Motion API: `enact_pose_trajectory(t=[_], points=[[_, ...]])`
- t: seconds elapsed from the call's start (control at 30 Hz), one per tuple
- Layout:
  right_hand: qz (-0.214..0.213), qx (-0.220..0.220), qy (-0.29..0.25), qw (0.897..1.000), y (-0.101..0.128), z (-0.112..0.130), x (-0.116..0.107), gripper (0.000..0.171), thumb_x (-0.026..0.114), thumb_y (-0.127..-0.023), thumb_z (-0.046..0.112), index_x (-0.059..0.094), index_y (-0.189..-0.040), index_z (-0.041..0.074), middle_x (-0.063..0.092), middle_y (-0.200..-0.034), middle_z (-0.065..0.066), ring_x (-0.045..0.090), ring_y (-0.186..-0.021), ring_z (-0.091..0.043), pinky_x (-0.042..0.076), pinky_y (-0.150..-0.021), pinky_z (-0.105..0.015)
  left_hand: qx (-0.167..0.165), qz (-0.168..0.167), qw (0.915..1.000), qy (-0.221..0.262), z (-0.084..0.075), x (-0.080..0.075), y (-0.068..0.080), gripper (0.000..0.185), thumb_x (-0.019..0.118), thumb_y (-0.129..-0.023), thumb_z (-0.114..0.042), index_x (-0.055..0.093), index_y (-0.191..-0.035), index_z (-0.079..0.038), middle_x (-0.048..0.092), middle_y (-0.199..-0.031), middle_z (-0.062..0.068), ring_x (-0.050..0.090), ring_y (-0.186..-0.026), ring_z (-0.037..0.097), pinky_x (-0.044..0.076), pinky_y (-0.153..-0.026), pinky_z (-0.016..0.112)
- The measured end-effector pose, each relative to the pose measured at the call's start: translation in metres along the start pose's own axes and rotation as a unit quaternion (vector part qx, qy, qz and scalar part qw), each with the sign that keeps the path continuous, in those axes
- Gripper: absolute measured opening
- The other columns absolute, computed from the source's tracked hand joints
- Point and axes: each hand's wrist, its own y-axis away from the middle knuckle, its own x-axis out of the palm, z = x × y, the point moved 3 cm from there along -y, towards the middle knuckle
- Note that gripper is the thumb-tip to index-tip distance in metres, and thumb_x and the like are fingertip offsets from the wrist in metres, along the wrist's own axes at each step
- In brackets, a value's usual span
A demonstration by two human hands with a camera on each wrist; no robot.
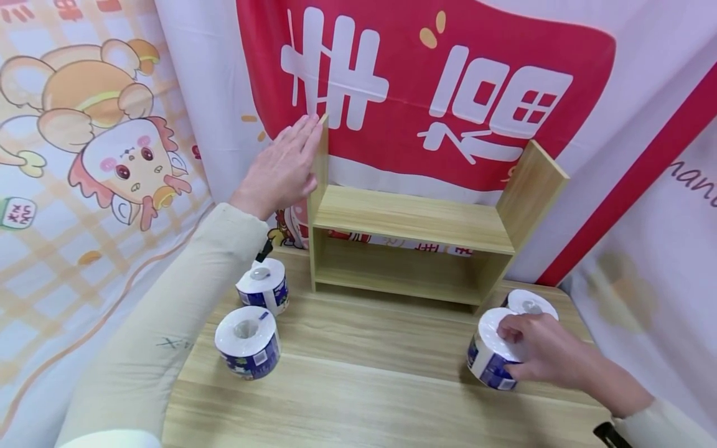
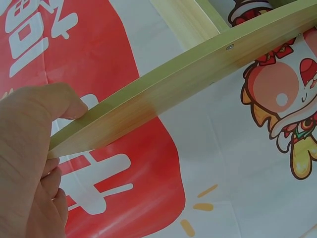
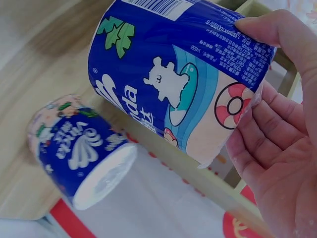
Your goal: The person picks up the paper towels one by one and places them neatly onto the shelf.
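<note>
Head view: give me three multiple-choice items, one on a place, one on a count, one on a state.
1. Where does the left hand rest?
A. on the wooden shelf's left side panel
B. on a roll
C. flat on the table

2. How many toilet paper rolls show?
A. two
B. four
C. six

3. What state is the right hand in?
A. open above the table
B. gripping a roll
C. out of view

Answers: 1 A, the fingers lie along the panel's top edge. 2 B, two rolls sit left of the shelf and two right. 3 B, its fingers curl round the nearer right-side roll.
</note>
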Motion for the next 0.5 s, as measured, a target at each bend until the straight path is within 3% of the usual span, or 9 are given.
enact_pose_trajectory(t=[0.5], points=[[0.063, -0.001, -0.021, 0.998, -0.044, 0.026, -0.014, 0.044, 0.095, -0.058, 0.027, 0.068, -0.093, 0.019, 0.066, -0.081, 0.015, 0.055, -0.073, 0.006, 0.048, -0.058, -0.015, -0.001, 0.003, 1.0000, 0.001, -0.001, -0.001, 0.001, 0.091, 0.064, -0.100, -0.020, 0.009, -0.168, 0.001, 0.015, -0.177, 0.021, 0.014, -0.166, 0.038, 0.020, -0.135, 0.050]])
